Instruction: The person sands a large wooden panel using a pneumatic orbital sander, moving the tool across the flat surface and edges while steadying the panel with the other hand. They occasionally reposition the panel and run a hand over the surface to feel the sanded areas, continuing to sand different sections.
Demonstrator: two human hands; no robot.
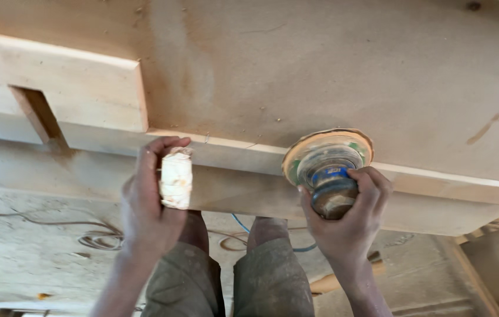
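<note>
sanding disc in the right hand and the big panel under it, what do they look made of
Sanding disc: seemingly a translucent plastic backing pad, tan abrasive sheet showing at its frayed edge, dusty dark hub gripped by the right hand. Panel: raw wood, probably fibreboard or plywood, matte, unfinished, speckled with dust. The left hand holds a pale wrapped roll, likely cloth or paper.

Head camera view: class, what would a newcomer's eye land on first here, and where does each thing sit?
The round sanding disc stands out first, right of centre, pressed against the edge of the pale wooden board with the right hand gripping its knob. Left of it, the left hand holds a small whitish wrapped block against the same edge. Dusty trousers fill the bottom centre.
</note>
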